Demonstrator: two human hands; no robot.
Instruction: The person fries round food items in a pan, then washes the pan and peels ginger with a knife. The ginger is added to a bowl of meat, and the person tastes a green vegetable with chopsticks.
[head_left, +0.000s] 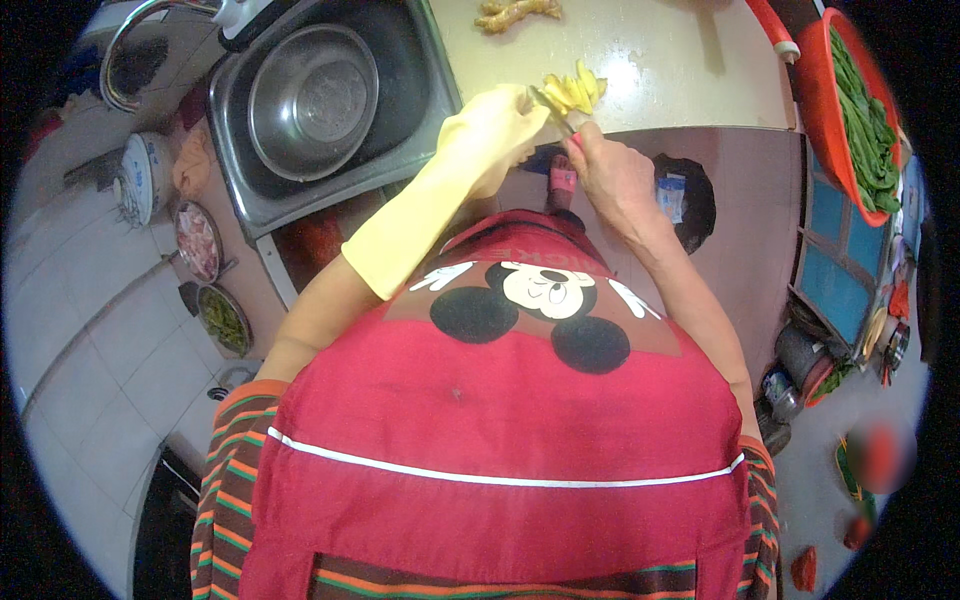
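My left hand (491, 131) wears a long yellow rubber glove, and its fingers are curled in at the front edge of a pale countertop (660, 90). It seems to pinch a small piece of ginger, mostly hidden by the glove. My bare right hand (619, 169) grips a small knife (561, 120) with a pinkish-red handle, its blade pointing towards the gloved fingers. Just beyond the blade lies a heap of yellow peeled ginger pieces (576, 88). Farther back on the counter sits a knobbly, unpeeled ginger root (517, 13).
A dark sink (409, 142) at left holds a round metal basin (315, 101) under a curved faucet (112, 60). Leafy greens (862, 120) fill a red plastic basin (814, 90) at right. Below the counter, a black bag (701, 202) stands on the floor. Plates of meat (197, 240) and greens (223, 319) lie left.
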